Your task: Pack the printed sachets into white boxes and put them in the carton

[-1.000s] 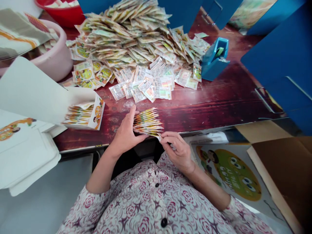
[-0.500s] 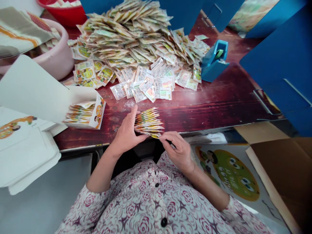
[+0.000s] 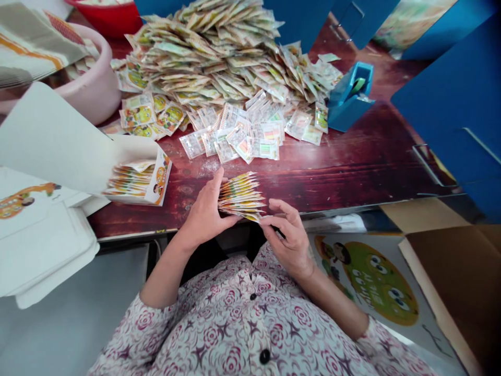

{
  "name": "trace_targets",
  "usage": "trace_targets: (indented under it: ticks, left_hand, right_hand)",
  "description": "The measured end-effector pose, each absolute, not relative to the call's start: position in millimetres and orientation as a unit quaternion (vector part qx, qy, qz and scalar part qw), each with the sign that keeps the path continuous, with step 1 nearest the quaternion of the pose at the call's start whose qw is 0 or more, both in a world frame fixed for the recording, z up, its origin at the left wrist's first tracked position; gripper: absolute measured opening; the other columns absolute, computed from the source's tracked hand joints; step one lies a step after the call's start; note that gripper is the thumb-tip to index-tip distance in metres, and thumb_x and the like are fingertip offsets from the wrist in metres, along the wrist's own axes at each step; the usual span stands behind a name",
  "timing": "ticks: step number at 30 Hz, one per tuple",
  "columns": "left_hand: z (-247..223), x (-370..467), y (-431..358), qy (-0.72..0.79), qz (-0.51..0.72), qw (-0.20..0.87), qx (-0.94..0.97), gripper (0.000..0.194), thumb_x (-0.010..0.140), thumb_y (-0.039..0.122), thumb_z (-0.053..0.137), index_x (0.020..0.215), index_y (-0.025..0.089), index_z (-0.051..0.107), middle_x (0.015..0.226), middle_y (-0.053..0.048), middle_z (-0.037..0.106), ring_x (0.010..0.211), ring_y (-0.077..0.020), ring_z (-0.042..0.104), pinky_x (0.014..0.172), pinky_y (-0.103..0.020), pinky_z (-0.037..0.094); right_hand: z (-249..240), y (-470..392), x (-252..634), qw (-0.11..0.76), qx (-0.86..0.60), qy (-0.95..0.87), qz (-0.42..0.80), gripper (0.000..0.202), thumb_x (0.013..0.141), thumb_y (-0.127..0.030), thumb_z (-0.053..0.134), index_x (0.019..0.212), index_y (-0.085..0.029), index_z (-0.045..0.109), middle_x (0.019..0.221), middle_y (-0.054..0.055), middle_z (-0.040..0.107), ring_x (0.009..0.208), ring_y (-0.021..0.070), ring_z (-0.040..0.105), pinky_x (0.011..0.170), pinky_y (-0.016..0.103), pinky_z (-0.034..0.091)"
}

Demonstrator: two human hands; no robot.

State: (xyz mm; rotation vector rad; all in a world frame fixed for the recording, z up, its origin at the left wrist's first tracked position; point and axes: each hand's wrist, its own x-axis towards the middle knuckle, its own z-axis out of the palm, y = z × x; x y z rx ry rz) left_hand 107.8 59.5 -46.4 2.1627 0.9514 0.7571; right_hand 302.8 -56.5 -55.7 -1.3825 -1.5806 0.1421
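Observation:
My left hand [image 3: 204,214] grips a stack of small yellow-and-white sachets [image 3: 241,194] at the table's front edge, its thumb below and fingers along the far side. The sachets stand face to face, their edges fanned to the right. At the stack's near right corner, my right hand [image 3: 287,237] pinches the nearest sachet between thumb and a fingertip, with another finger raised apart. To the left stands an open white carton [image 3: 159,177] holding a row of similar sachets [image 3: 131,180]. Loose sachets [image 3: 238,133] lie beyond my hands, in front of a large sachet heap [image 3: 211,52].
A blue tape dispenser [image 3: 348,99] stands right of the heap. Blue bins [image 3: 450,99] line the back and right. A pink tub [image 3: 94,89] and red basin [image 3: 113,21] sit at left, behind flattened cartons [image 3: 43,235]. An open cardboard box [image 3: 442,250] is at lower right.
A finger of my right hand has lifted away from the stack's corner, spreading the hand a little. My left hand keeps its hold. The whole view has shifted slightly.

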Motion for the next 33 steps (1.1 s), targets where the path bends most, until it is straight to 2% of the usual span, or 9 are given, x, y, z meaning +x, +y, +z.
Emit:
trace_targets:
  ticks: [4, 11, 26, 29, 33]
  left_hand:
    - [-47, 108, 59, 0.361, 0.288, 0.323, 0.826, 0.116, 0.073, 0.029, 0.081, 0.160, 0.027, 0.005, 0.143, -0.019, 0.050, 0.129, -0.0377, 0.053, 0.110, -0.061, 0.042]
    - [-46, 108, 60, 0.356, 0.292, 0.315, 0.830, 0.116, 0.074, 0.029, 0.081, 0.160, 0.026, 0.004, 0.143, -0.018, 0.050, 0.129, -0.0375, 0.053, 0.110, -0.060, 0.043]
    - [-49, 108, 60, 0.357, 0.298, 0.314, 0.828, 0.116, 0.073, 0.029, 0.082, 0.160, 0.027, 0.006, 0.142, -0.018, 0.051, 0.129, -0.0373, 0.054, 0.109, -0.060, 0.043]
    - [-49, 108, 60, 0.358, 0.299, 0.315, 0.826, 0.116, 0.072, 0.029, 0.082, 0.160, 0.027, 0.006, 0.142, -0.018, 0.051, 0.128, -0.0377, 0.054, 0.109, -0.061, 0.043]
    - [-48, 108, 60, 0.359, 0.297, 0.316, 0.826, 0.116, 0.072, 0.028, 0.082, 0.160, 0.028, 0.006, 0.142, -0.018, 0.051, 0.129, -0.0378, 0.053, 0.109, -0.061, 0.043]
  right_hand:
    - [-53, -57, 303, 0.477, -0.575, -0.662, 0.062, 0.016, 0.089, -0.009, 0.066, 0.098, -0.023, 0.068, 0.123, 0.010, 0.065, 0.110, 0.0217, 0.065, 0.094, 0.042, 0.056]
    - [-48, -55, 303, 0.473, -0.581, -0.658, 0.075, 0.013, 0.091, -0.011, 0.064, 0.098, -0.023, 0.067, 0.115, 0.009, 0.068, 0.107, 0.0209, 0.066, 0.092, 0.041, 0.057]
    - [-46, -49, 304, 0.489, -0.541, -0.679, 0.086, 0.018, 0.090, -0.006, 0.063, 0.096, -0.023, 0.066, 0.098, 0.004, 0.073, 0.100, 0.0197, 0.068, 0.093, 0.041, 0.055]
    - [-47, -48, 303, 0.496, -0.554, -0.661, 0.095, 0.024, 0.091, -0.008, 0.062, 0.109, -0.023, 0.065, 0.101, 0.004, 0.072, 0.098, 0.0182, 0.068, 0.091, 0.038, 0.057]
    - [-50, -46, 301, 0.473, -0.579, -0.657, 0.100, 0.051, 0.094, -0.013, 0.061, 0.142, -0.024, 0.049, 0.104, 0.006, 0.069, 0.095, 0.0183, 0.067, 0.090, 0.038, 0.058]
